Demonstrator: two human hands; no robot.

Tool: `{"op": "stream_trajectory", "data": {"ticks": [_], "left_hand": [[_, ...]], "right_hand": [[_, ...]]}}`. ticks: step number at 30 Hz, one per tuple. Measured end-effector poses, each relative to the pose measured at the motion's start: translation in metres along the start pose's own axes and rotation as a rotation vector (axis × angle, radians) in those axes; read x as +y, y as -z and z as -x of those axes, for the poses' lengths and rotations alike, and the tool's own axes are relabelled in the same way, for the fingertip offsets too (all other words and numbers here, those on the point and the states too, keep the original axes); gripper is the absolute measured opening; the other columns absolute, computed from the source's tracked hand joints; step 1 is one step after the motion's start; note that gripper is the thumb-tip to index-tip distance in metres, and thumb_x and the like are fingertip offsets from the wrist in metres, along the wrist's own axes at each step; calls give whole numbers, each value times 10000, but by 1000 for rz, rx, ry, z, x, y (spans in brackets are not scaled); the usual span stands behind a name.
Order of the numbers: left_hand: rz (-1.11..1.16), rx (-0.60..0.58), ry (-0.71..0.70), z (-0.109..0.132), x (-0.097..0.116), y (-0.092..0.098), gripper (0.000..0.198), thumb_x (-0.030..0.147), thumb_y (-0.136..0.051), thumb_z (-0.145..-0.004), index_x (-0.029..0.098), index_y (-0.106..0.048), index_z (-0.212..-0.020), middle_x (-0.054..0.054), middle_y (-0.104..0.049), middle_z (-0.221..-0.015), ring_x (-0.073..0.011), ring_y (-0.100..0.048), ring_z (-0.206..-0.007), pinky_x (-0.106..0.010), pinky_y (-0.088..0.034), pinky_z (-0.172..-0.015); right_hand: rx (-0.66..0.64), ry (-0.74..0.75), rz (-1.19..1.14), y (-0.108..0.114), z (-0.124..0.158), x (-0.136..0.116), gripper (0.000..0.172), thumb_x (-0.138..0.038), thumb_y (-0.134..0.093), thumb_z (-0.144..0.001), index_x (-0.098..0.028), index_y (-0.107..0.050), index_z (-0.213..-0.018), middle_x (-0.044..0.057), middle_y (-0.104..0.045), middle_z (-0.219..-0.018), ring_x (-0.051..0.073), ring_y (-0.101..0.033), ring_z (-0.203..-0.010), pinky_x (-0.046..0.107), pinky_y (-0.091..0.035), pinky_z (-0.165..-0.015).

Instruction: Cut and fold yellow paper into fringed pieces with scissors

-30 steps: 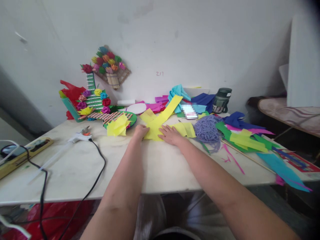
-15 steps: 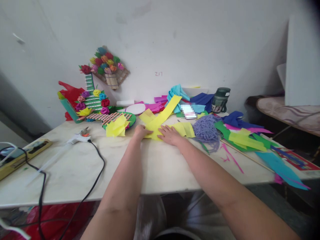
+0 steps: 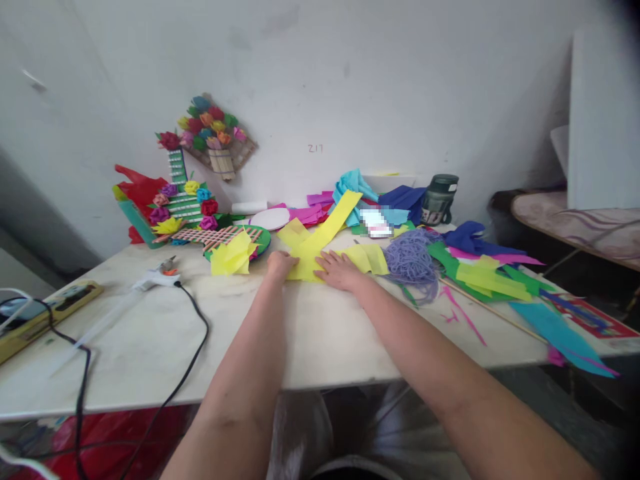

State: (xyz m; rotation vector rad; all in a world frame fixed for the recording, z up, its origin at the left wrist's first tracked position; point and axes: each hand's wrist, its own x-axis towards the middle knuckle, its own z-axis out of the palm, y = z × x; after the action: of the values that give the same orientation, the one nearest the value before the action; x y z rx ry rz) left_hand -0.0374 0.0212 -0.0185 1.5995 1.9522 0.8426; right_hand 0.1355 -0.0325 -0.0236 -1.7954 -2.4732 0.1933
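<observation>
Grip: right hand (image 3: 336, 270) has fingers spread over yellow crepe paper (image 3: 306, 265); left hand (image 3: 280, 265) touches its left edge, whether pinching cannot be told. Paper lies on the bench (image 3: 330, 340), between and beneath the hands. Purple yarn (image 3: 413, 257) sits just beside its right end. Farther back: white oval disc (image 3: 270, 219), dark green bottle (image 3: 440, 200) near the wall (image 3: 380, 87).

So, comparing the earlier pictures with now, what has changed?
Very little: the left hand has drawn its fingers slightly back leftward on the yellow paper since half a second ago. The camera view has also shifted a touch. The right hand stays spread on the paper; the yarn and bottle stay put.
</observation>
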Motion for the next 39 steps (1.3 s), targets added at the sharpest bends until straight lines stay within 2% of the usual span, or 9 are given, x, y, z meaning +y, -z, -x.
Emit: {"op": "stream_trajectory", "data": {"ticks": [4, 11, 14, 17, 20, 25, 35, 39], "left_hand": [[-137, -53, -37, 2, 6, 1, 160, 249, -579, -642, 143, -617, -756, -107, -650, -841, -214, -611, -792, -265, -451, -615], [-292, -62, -15, 18, 22, 4, 349, 350, -533, -688, 134, -600, -954, -154, -607, -1025, -276, -577, -925, -313, -441, -685], [-318, -66, 28, 25, 28, 5, 501, 470, -595, -623, 138, -589, -998, -152, -606, -1034, -281, -571, -930, -315, -439, -691], [-366, -99, 39, 28, 32, 6, 589, 496, -661, -539, 149, -587, -1010, -137, -609, -1037, -276, -571, -927, -312, -437, -689], [-387, -128, -18, 28, 30, 8, 580, 495, -677, -520, 161, -594, -987, -120, -606, -1052, -263, -566, -944, -297, -433, -695], [-390, -109, -96, 27, 24, 10, 557, 545, -642, -540, 187, -592, -964, -105, -609, -1047, -243, -557, -971, -276, -425, -704], [-441, -53, -136, 25, 19, 5, 615, 615, -610, -541, 201, -576, -996, -115, -599, -1048, -261, -545, -979, -326, -421, -748], [-429, -63, -139, 25, 18, 6, 620, 614, -612, -537, 197, -574, -993, -122, -592, -1062, -270, -541, -981, -337, -419, -754]], "right_hand": [[4, 6, -4, -1, -1, 0, 627, -536, -160, -836, -226, -211, -1378, 1, -104, -1457, 216, -40, -1327, 446, -54, -1045], [-1, 6, -4, 0, 0, -1, 633, -538, -149, -837, -220, -202, -1381, 4, -95, -1458, 215, -34, -1328, 443, -45, -1045], [-9, 6, -10, 1, 1, 0, 642, -552, -130, -834, -227, -191, -1384, 1, -90, -1459, 212, -28, -1328, 439, -42, -1046], [-4, 16, -7, -1, -1, 1, 653, -563, -127, -830, -224, -188, -1385, 5, -88, -1459, 217, -28, -1328, 443, -42, -1044], [2, 17, -6, -3, -3, 3, 657, -564, -130, -828, -222, -183, -1386, 5, -86, -1459, 215, -28, -1328, 445, -42, -1044], [6, 13, -15, -3, -3, 3, 662, -573, -126, -823, -229, -181, -1386, -7, -83, -1459, 208, -21, -1329, 438, -40, -1047], [5, 17, -8, -5, -6, 8, 698, -617, -140, -797, -242, -181, -1385, 0, -88, -1460, 226, -23, -1328, 437, -49, -1046], [-5, 29, 2, -4, -4, 10, 778, -687, -144, -753, -232, -192, -1383, 12, -96, -1459, 240, -38, -1326, 427, -63, -1046]]}}
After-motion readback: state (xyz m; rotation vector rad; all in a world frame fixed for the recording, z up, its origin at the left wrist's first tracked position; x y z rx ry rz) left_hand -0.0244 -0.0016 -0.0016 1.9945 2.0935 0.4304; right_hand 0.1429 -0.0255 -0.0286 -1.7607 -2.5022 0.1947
